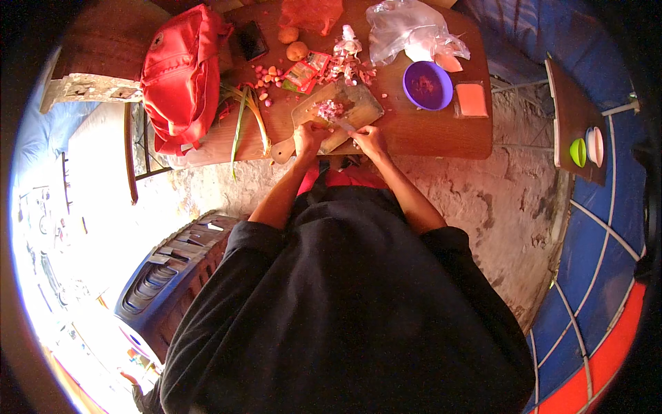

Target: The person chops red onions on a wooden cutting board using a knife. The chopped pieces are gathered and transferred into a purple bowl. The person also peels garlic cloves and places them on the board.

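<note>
A wooden cutting board [357, 106] with a handle lies near the table's front edge. On its middle sits a small heap of chopped, pinkish shallot or onion [330, 109]. My right hand [369, 138] grips a small knife [343, 124], its blade pointing left over the board. At the board's left part, my left hand [309, 138] has its fingertips pinched together near the blade, on a small pale piece that is too small to name surely. Behind the board are peeled skins [349, 64] and seasoning packets [305, 72]. Spring onions [248, 116] lie to the left.
A red backpack [181, 77] stands at the table's left, beside a dark phone [251, 41]. Small shallots [268, 77] and two round brown vegetables [297, 51] lie behind. To the right are a purple bowl [427, 86], a plastic bag [398, 26] and a wrapped orange block [471, 100].
</note>
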Available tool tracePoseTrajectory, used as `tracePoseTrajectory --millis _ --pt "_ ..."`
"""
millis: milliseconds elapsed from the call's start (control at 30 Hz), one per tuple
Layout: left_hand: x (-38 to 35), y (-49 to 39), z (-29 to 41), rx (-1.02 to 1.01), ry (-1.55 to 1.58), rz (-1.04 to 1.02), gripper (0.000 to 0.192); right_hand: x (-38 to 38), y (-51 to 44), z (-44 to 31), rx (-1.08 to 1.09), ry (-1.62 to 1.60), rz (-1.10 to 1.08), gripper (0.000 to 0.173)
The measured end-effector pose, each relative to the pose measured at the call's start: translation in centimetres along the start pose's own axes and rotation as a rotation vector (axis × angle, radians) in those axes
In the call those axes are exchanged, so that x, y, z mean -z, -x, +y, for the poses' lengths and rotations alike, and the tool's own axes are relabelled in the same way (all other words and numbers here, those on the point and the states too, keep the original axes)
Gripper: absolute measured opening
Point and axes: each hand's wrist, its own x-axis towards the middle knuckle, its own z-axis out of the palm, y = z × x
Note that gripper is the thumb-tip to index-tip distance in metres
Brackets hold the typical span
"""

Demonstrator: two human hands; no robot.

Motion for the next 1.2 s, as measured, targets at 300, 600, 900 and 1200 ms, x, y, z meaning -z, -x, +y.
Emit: tracePoseTrajectory --millis 300,600,900,1200 --pt "0.1 -1.5 -1.0 0.542 0.668 -0.147 0.042 -1.5 0.5 -0.5 0.007 0.384 0.083 0.041" --pt "0.4 -0.5 0.5 0.387 0.385 -0.196 0.024 -3.4 -1.1 2.4 0.155 0.423 0.151 0.041" --pt "0.9 -0.9 1.5 0.387 0.366 -0.228 0.021 -3.5 -1.7 3.0 -0.017 0.31 0.118 0.062" --pt "0.6 -2.2 1.1 0.41 0.278 -0.304 0.02 -2.9 -1.6 1.0 -0.183 0.314 0.1 0.071"
